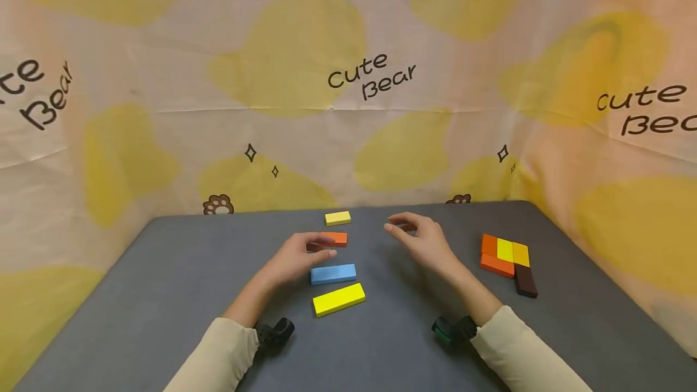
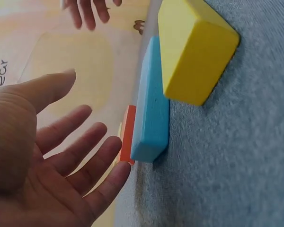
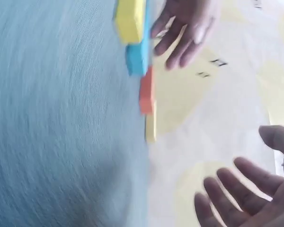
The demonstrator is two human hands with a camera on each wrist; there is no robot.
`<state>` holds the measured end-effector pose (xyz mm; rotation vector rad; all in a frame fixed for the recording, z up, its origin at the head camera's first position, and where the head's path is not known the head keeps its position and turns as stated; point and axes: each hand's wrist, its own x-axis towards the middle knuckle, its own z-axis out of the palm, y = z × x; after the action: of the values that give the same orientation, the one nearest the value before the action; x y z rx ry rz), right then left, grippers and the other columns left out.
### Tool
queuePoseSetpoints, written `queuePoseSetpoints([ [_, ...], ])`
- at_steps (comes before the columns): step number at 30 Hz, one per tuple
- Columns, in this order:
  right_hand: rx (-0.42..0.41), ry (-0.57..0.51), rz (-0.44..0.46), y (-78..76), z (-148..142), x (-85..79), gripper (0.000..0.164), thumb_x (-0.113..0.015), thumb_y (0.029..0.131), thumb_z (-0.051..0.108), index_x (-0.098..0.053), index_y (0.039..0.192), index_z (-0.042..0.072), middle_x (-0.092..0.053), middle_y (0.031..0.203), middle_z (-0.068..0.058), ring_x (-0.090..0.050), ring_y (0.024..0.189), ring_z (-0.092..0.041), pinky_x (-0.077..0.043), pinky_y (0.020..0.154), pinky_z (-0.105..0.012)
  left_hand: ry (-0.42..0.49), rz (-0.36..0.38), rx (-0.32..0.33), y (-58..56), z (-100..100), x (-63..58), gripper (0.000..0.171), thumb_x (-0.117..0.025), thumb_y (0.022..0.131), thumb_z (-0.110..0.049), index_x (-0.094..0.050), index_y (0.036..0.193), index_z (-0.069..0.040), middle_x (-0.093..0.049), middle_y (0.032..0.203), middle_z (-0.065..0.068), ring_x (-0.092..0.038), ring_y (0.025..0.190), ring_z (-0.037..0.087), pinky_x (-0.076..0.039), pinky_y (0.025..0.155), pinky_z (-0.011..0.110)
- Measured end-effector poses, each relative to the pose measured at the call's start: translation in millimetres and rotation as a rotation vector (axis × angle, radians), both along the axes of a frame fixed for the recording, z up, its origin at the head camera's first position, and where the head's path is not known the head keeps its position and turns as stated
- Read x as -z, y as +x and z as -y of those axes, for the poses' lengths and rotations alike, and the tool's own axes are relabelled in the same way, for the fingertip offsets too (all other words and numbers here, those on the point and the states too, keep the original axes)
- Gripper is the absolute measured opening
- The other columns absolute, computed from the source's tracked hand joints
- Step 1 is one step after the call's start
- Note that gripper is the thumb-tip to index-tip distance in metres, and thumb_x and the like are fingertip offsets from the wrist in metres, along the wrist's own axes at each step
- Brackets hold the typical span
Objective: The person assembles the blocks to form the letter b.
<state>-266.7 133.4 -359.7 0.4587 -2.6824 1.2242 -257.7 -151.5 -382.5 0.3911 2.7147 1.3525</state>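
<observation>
Four blocks form a column from far to near in the head view: a small pale yellow block (image 1: 337,218), an orange block (image 1: 336,239), a blue block (image 1: 333,274) and a longer bright yellow block (image 1: 339,300). My left hand (image 1: 298,257) hovers at the column's left side, its fingers partly covering the orange block. In the left wrist view the fingers are spread and hold nothing, beside the blue block (image 2: 151,104). To the right of the column, my right hand (image 1: 423,241) is raised over the table. Its fingers (image 3: 227,189) are loosely bent around nothing in the right wrist view.
On the table's right side lie several blocks grouped together: orange blocks (image 1: 497,265), yellow ones (image 1: 504,250) and a dark brown block (image 1: 525,282). The grey tabletop (image 1: 163,295) is bounded by a printed cloth (image 1: 305,138) at the back and sides.
</observation>
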Motion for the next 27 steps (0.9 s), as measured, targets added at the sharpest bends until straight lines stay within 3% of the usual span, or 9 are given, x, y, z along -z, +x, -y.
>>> queuePoseSetpoints([
  [7, -0.109, -0.056, 0.021, 9.7, 13.7, 16.1, 0.032, -0.070, 0.096, 0.031, -0.071, 0.123, 0.014, -0.074, 0.118, -0.002, -0.069, 0.107, -0.022, -0.057, 0.094, -0.041, -0.039, 0.015, 0.066, -3.4, 6.7, 7.2, 0.045, -0.076, 0.091, -0.026, -0.066, 0.130, -0.006, -0.070, 0.127, 0.011, -0.068, 0.111, 0.026, -0.057, 0.096, 0.042],
  [14, -0.354, -0.196, 0.135, 6.5, 22.2, 30.9, 0.039, -0.068, 0.097, 0.028, -0.067, 0.128, 0.004, -0.069, 0.128, -0.016, -0.065, 0.113, -0.024, -0.054, 0.097, -0.033, -0.075, 0.003, 0.153, -6.2, 13.2, 15.5, 0.050, -0.079, 0.088, -0.028, -0.066, 0.131, -0.007, -0.070, 0.128, 0.008, -0.063, 0.112, 0.024, -0.051, 0.102, 0.045],
  [18, -0.465, -0.244, 0.154, 7.3, 22.5, 40.7, 0.039, -0.068, 0.097, 0.023, -0.065, 0.129, 0.000, -0.068, 0.128, -0.020, -0.064, 0.114, -0.031, -0.053, 0.099, -0.032, -0.077, -0.010, 0.201, -6.0, 14.8, 19.5, 0.051, -0.078, 0.089, -0.029, -0.065, 0.132, -0.006, -0.069, 0.129, 0.009, -0.061, 0.115, 0.025, -0.049, 0.103, 0.046],
  [27, -0.619, -0.234, 0.135, 5.4, 24.4, 59.7, 0.033, -0.072, 0.093, 0.016, -0.069, 0.123, 0.004, -0.072, 0.118, -0.017, -0.065, 0.101, -0.034, -0.054, 0.084, -0.025, -0.042, -0.069, 0.274, -8.2, 23.5, 33.0, 0.049, -0.080, 0.087, -0.030, -0.067, 0.130, -0.012, -0.071, 0.126, 0.005, -0.063, 0.112, 0.020, -0.051, 0.096, 0.031],
])
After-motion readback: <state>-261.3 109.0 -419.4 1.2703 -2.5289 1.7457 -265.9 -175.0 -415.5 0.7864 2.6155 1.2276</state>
